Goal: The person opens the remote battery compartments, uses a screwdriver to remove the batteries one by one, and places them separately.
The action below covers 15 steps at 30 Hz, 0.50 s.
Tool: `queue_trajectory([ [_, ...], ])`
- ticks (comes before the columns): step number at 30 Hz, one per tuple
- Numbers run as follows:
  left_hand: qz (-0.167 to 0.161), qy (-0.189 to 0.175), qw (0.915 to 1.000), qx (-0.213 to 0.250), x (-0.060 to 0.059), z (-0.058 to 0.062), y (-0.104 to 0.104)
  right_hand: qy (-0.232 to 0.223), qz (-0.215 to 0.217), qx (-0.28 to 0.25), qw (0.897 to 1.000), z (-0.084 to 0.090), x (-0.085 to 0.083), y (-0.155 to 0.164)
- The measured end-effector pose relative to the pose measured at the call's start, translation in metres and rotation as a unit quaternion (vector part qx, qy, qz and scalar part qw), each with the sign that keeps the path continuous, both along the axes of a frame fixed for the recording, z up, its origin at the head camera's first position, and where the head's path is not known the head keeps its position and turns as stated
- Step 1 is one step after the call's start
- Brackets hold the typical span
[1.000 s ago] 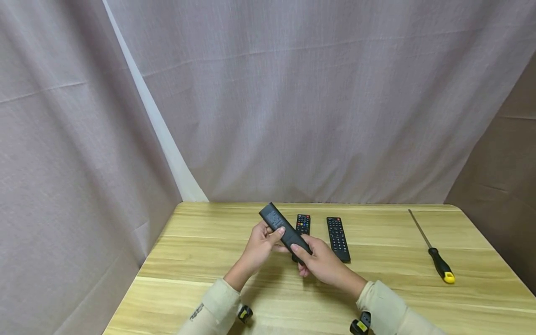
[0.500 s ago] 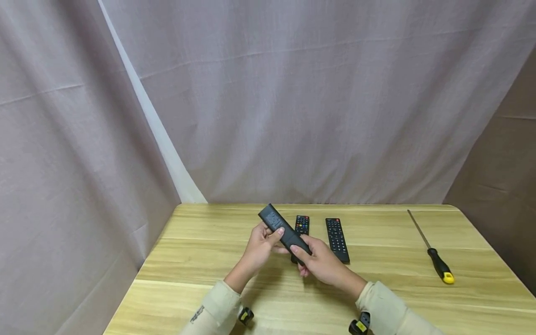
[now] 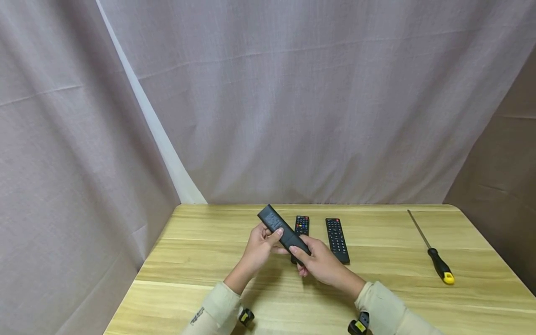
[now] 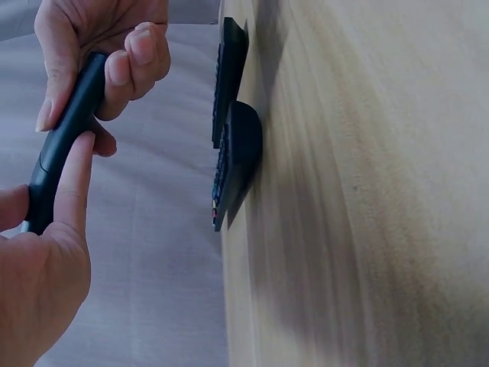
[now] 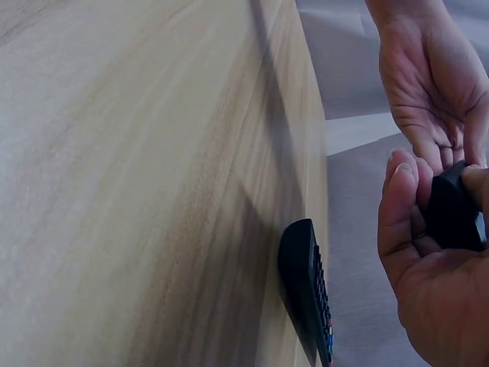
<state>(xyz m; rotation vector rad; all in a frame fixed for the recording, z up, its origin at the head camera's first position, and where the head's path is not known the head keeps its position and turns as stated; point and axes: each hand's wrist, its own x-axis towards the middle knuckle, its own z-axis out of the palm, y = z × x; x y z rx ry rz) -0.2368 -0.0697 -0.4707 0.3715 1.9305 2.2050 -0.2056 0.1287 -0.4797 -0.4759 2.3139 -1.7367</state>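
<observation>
Black plastic fills both grips as a person's left hand (image 3: 260, 247) and right hand (image 3: 323, 261) hold a remote (image 3: 289, 238) above the wooden table (image 3: 188, 279), clear of its surface. Slanted, its far end toward the left, it shows its back, with printing near that end and a seam across the middle. The left grip pinches the remote about midway, thumb on top and fingers underneath, one finger lying along its underside in the left wrist view. The right grip is closed about the nearer end, thumb pressed on the back and fingers curled below.

Behind the hands, a coloured-button remote (image 3: 302, 224) lies face up on the table, partly hidden by the held one. Just to its right lies a second black remote, the red-button remote (image 3: 337, 238), also face up and slightly angled, near the right hand. Well apart at the right, a screwdriver (image 3: 439, 264) rests with its yellow-ended black handle toward the person and its metal shaft toward the back edge. Pale sleeves (image 3: 383, 304) cover the forearms; a mauve curtain (image 3: 272, 116) hangs beyond the table.
</observation>
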Motion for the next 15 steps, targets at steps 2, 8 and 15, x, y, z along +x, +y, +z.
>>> queue_trajectory([
  [2,-0.002,0.000,1.0000,0.000,-0.0007,-0.0013,-0.0011,-0.001,0.000,-0.003,1.000,0.0001,-0.0006,-0.0006],
  [8,-0.006,-0.003,1.0000,0.001,-0.0012,-0.0031,-0.0026,-0.003,0.002,-0.009,1.000,0.0006,-0.0006,-0.0003],
  [15,0.007,-0.012,0.9999,0.010,-0.0023,-0.0036,-0.0010,0.003,0.003,-0.014,1.000,-0.0015,0.0002,0.0008],
])
